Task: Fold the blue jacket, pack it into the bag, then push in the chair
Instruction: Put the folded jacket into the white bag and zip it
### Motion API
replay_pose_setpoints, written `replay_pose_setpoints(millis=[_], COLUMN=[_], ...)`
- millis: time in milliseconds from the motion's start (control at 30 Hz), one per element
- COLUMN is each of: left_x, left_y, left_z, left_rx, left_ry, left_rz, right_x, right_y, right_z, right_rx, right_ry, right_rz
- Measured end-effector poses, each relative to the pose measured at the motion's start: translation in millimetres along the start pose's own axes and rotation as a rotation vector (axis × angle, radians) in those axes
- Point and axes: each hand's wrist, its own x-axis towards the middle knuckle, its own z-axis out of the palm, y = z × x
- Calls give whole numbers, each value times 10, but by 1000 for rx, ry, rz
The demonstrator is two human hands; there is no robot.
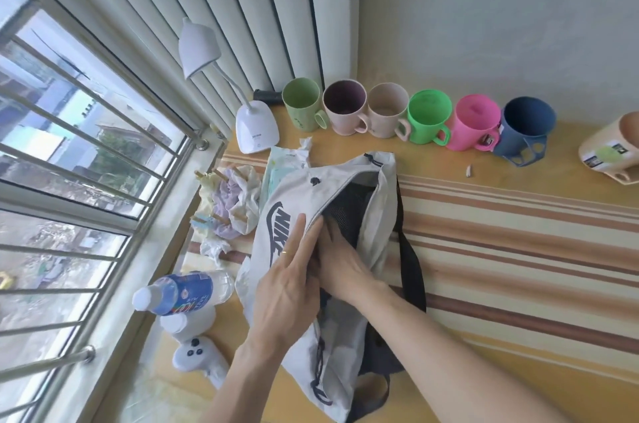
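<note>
A light grey bag (294, 191) with a dark logo and dark straps lies on the striped table (501, 249), its mouth open toward the right. My left hand (287, 291) grips the bag's upper edge and holds the opening apart. My right hand (340, 263) reaches flat into the opening, fingers inside against dark mesh fabric (349, 204). Whether that dark fabric is the jacket or the bag's lining I cannot tell. No chair is in view.
A row of coloured mugs (428, 118) stands along the wall, with a beige one (612, 149) at the far right. A white desk lamp (256, 125), crumpled cloths with pegs (231, 204), a lying water bottle (183, 291) and a white controller (197, 353) sit by the barred window (69, 180).
</note>
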Motion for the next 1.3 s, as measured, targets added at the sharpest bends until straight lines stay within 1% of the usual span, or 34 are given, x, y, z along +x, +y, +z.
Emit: replay_pose_setpoints(millis=[33,67,133,167,233,267,333,367,433,467,500,533,567,600,633,700,767,833,900,1067,1133,1200,1267,1300], left_x=[-19,-37,-74,-96,-125,-126,-99,-90,-172,-282,-430,-600,-782,-957,-1110,-1330,-1427,-1455,-1439,-1320,-1280,-1269,-1284,-1295], left_y=[-3,-10,-60,-103,-191,-228,-249,-238,-171,-127,-79,-47,-28,-23,-26,-49,-48,-18,28,116,118,86,50,39], left_z=[44,108,307,433,685,794,894,884,730,618,502,405,338,301,288,320,373,426,463,494,506,529,548,541], left_rx=[-36,-56,26,81,174,218,248,199,-37,-155,-237,-271,-274,-268,-263,-245,-217,-185,-159,-62,-36,-32,-34,-39], left_ry=[40,62,48,1,-119,-159,-178,-156,-79,-9,90,188,255,283,285,248,200,149,100,30,18,6,-13,-21], left_rz=[16,29,46,46,38,41,55,54,-7,-61,-123,-182,-234,-276,-306,-337,-328,-296,-262,-189,-224,-269,-270,-268], right_x=[-102,-234,-560,-704,-918,-990,-1094,-1130,-1230,-1305,-1382,-1450,-1499,-1534,-1544,-1529,-1488,-1458,-1458,-1549,-1535,-1466,-1393,-1368], right_y=[68,152,348,438,623,701,750,716,514,373,238,124,39,-5,-18,2,53,85,49,-193,-218,-212,-195,-188], right_z=[-28,-26,8,47,159,201,203,168,83,60,69,112,191,301,416,581,622,594,525,249,221,271,380,440], right_rx=[2,-65,-257,-340,-496,-521,-445,-375,-232,-167,-122,-110,-131,-162,-182,-135,-37,18,33,-101,-145,-190,-199,-187], right_ry=[90,179,298,291,169,119,130,170,244,241,203,141,72,18,-4,16,66,96,83,142,155,134,97,91], right_rz=[-20,-78,-193,-218,-196,-168,-136,-135,-162,-180,-204,-221,-222,-209,-187,-110,12,90,85,-101,-85,-12,55,57])
